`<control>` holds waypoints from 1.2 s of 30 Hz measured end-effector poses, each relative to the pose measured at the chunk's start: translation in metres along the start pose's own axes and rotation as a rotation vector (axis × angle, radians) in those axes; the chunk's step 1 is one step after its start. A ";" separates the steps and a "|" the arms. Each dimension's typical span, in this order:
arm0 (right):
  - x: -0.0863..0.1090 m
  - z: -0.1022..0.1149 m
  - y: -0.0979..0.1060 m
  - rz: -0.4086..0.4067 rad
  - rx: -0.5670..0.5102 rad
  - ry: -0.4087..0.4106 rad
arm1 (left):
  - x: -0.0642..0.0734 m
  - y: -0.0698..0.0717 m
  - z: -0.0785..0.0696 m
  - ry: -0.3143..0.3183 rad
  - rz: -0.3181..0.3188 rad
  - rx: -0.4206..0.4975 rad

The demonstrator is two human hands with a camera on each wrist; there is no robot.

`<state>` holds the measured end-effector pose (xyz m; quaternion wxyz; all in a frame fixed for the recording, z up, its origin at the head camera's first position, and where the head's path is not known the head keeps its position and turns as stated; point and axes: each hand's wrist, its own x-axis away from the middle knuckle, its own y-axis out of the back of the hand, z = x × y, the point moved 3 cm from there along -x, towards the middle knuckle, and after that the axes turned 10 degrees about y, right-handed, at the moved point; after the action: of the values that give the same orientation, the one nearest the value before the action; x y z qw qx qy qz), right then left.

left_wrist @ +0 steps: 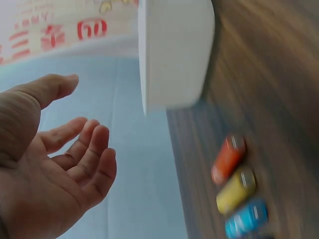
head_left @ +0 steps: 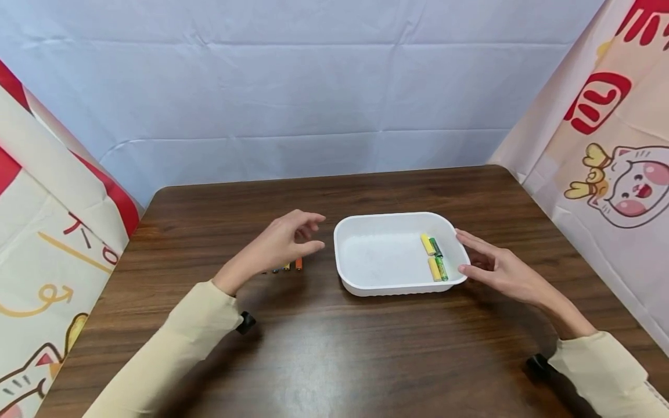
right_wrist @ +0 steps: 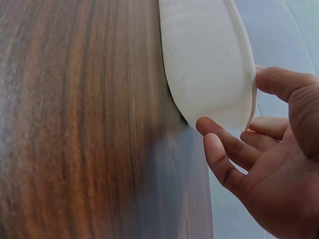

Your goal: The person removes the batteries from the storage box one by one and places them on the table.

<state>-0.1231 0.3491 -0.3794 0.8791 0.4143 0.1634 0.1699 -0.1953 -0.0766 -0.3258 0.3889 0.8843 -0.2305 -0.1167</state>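
A white plastic tray (head_left: 378,255) stands on the table; in its right end lie yellow batteries (head_left: 427,245) and green batteries (head_left: 442,269), end to end in two pairs. My right hand (head_left: 504,270) touches the tray's right end, thumb and fingertips at the rim and outer wall. My left hand (head_left: 284,238) is held above the table just left of the tray, fingers loosely bent and thumb apart, holding nothing. Below it, partly hidden in the head view, lies a row of batteries: an orange battery (left_wrist: 229,158), a yellow battery (left_wrist: 236,190) and a blue battery (left_wrist: 246,219).
The dark wood-grain table (head_left: 324,348) reaches back to a pale cloth backdrop (head_left: 313,93). Printed cloths with cartoon figures (head_left: 637,180) hang at both sides. A small black piece (head_left: 245,322) shows at the left cuff.
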 end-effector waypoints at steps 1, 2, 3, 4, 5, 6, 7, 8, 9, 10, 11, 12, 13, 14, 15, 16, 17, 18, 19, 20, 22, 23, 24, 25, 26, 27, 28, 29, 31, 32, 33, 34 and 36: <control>0.000 0.000 0.000 0.001 0.003 -0.001 | -0.002 -0.005 -0.005 -0.020 0.008 0.010; 0.000 0.000 -0.001 0.001 0.001 -0.002 | -0.005 -0.010 -0.010 -0.036 0.015 0.015; 0.000 0.000 -0.001 0.000 0.004 0.000 | -0.007 -0.015 -0.015 -0.048 0.025 0.022; 0.001 0.000 -0.001 0.000 0.008 0.000 | -0.009 -0.019 -0.020 -0.058 0.037 0.024; 0.001 0.000 0.000 -0.001 0.013 -0.001 | -0.011 -0.023 -0.026 -0.063 0.050 0.028; 0.001 0.000 0.000 -0.001 0.015 -0.001 | -0.013 -0.028 -0.031 -0.063 0.062 0.028; 0.001 0.000 0.000 -0.001 0.015 -0.002 | -0.016 -0.032 -0.036 -0.061 0.072 0.027; 0.000 0.001 0.000 0.001 0.011 -0.003 | -0.018 -0.037 -0.042 -0.057 0.080 0.023; 0.000 0.001 0.001 0.004 0.010 -0.006 | -0.021 -0.041 -0.047 -0.054 0.086 0.023; 0.000 0.001 0.001 0.008 0.007 -0.009 | -0.024 -0.046 -0.053 -0.053 0.090 0.017; 0.000 0.001 0.001 0.012 0.003 -0.013 | -0.027 -0.051 -0.058 -0.049 0.093 0.012; 0.000 0.001 0.001 0.016 -0.002 -0.018 | -0.031 -0.057 -0.062 -0.049 0.091 0.010; 0.000 0.001 0.002 0.018 -0.006 -0.022 | -0.035 -0.063 -0.067 -0.048 0.092 0.010; 0.000 0.001 0.002 0.021 -0.009 -0.027 | -0.039 -0.069 -0.072 -0.045 0.093 0.008; 0.000 0.002 0.002 0.021 -0.013 -0.028 | -0.043 -0.075 -0.076 -0.039 0.093 0.007; 0.000 0.002 0.002 0.021 -0.018 -0.028 | -0.047 -0.081 -0.080 -0.031 0.095 0.008; 0.000 0.002 0.002 0.020 -0.021 -0.027 | -0.051 -0.087 -0.084 -0.022 0.096 0.010; 0.000 0.002 0.002 0.019 -0.024 -0.025 | -0.055 -0.092 -0.088 -0.010 0.097 0.013; 0.000 0.002 0.002 0.017 -0.025 -0.021 | -0.059 -0.098 -0.091 0.003 0.102 0.013; 0.000 0.002 0.001 0.016 -0.024 -0.017 | -0.062 -0.103 -0.094 0.015 0.104 0.015; -0.001 0.002 0.001 0.013 -0.018 -0.007 | -0.069 -0.113 -0.099 0.040 0.111 0.015; -0.002 0.002 0.001 0.010 -0.012 -0.002 | -0.072 -0.117 -0.101 0.052 0.116 0.011; -0.002 0.002 0.000 0.009 -0.013 0.006 | -0.075 -0.122 -0.103 0.063 0.123 0.004; -0.003 0.002 0.000 0.006 -0.014 0.013 | -0.078 -0.126 -0.105 0.071 0.131 -0.006; -0.004 0.002 0.000 0.005 -0.017 0.019 | -0.080 -0.131 -0.106 0.083 0.140 -0.019; -0.004 0.002 0.000 0.002 -0.021 0.026 | -0.083 -0.135 -0.107 0.093 0.149 -0.038; -0.005 0.002 -0.001 0.002 -0.025 0.032 | -0.086 -0.140 -0.107 0.100 0.159 -0.057; -0.006 0.002 0.000 0.002 -0.032 0.037 | -0.088 -0.144 -0.108 0.103 0.170 -0.074; -0.006 0.004 0.000 0.002 -0.044 0.047 | -0.091 -0.152 -0.108 0.100 0.192 -0.100; -0.006 0.004 0.001 0.002 -0.047 0.048 | -0.094 -0.157 -0.108 0.099 0.202 -0.113; -0.006 0.004 0.001 0.001 -0.047 0.048 | -0.095 -0.161 -0.108 0.088 0.211 -0.131; -0.005 0.004 0.001 0.002 -0.048 0.047 | -0.097 -0.165 -0.109 0.080 0.221 -0.142; -0.003 0.003 0.002 0.003 -0.049 0.042 | -0.100 -0.173 -0.110 0.067 0.237 -0.165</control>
<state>-0.1249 0.3465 -0.3755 0.8851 0.3892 0.1767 0.1839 -0.1846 0.1456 -0.3773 0.4788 0.8194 -0.3097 -0.0588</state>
